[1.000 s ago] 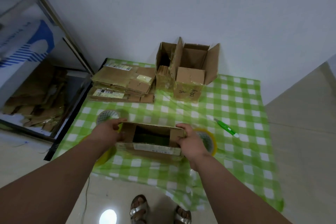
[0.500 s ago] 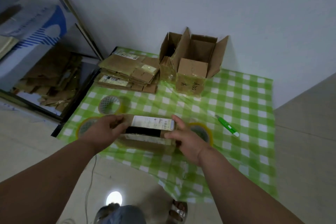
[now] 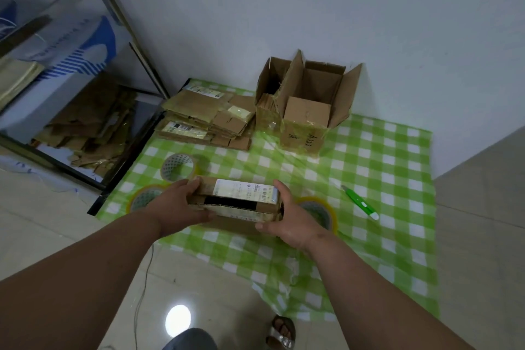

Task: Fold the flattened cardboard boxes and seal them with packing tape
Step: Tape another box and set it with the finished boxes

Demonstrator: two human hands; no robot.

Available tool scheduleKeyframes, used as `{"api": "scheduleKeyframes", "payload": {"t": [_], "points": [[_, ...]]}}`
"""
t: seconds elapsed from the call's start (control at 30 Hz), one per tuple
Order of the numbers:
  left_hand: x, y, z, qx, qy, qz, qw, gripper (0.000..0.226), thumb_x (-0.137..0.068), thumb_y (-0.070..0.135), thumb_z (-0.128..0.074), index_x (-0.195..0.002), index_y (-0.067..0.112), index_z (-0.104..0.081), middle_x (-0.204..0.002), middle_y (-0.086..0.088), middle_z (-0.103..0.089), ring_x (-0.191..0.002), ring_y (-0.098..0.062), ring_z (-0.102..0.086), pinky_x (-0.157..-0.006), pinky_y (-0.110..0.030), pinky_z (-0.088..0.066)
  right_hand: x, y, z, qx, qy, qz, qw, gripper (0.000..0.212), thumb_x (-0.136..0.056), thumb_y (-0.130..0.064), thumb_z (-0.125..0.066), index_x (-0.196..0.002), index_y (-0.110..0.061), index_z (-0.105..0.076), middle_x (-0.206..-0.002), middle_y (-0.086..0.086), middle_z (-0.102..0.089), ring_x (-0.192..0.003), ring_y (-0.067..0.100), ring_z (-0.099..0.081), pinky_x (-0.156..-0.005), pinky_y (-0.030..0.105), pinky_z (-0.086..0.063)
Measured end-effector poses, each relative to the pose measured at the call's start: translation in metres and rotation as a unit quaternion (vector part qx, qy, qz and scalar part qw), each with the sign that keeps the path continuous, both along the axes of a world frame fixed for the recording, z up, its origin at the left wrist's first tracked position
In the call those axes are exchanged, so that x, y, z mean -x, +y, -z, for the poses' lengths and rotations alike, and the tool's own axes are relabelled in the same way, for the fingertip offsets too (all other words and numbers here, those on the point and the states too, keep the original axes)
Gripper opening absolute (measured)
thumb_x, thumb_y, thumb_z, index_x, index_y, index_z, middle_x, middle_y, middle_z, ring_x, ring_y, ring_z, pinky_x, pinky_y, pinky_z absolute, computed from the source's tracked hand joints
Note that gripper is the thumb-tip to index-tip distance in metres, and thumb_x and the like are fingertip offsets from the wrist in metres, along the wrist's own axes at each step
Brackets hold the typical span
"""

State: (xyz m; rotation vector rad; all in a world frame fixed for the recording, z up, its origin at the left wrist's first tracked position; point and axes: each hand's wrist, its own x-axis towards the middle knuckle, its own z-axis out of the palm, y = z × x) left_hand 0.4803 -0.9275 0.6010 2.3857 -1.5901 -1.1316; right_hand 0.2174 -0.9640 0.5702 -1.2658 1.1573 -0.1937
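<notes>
Two hands close the flaps of a small box over a green checked cloth.

The left hand (image 3: 181,204) and right hand (image 3: 292,217) grip opposite ends of the box (image 3: 238,202), fingers curled over its top flaps, a dark gap between them; tape rolls (image 3: 178,167) lie just beside it.

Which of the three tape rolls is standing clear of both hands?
The far-left tape roll, beyond the left hand; the other two are partly hidden behind the hands.
</notes>
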Motion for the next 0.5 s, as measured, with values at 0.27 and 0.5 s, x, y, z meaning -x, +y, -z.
{"api": "scheduleKeyframes", "payload": {"t": [0.27, 0.5], "points": [[-0.002, -0.007, -0.004, 0.016, -0.048, 0.033, 0.998, 0.102, -0.075, 0.059, -0.076, -0.156, 0.021, -0.028, -0.158, 0.003, -0.028, -0.135, -0.021, -0.043, -0.104, -0.029, -0.038, -0.005, -0.005, 0.000, 0.015, 0.017, 0.013, 1.000, 0.105, -0.083, -0.021, -0.078, -0.156, -0.037, -0.004, -0.134, -0.015, -0.047, -0.117, 0.005, -0.046, -0.097, 0.021, -0.038], [-0.013, -0.030, -0.005, 0.020, 0.002, 0.028, 0.999, 0.097, -0.068, 0.055, -0.083, -0.148, 0.017, -0.043, -0.147, -0.003, -0.042, -0.128, -0.023, -0.049, -0.104, -0.033, -0.042, -0.015, -0.011, 0.005, 0.000, 0.010, 0.086, 0.996, 0.101, -0.083, -0.014, -0.078, -0.155, -0.039, -0.011, -0.131, -0.012, -0.051, -0.112, 0.009, -0.057, -0.086, 0.025, -0.054]]}}
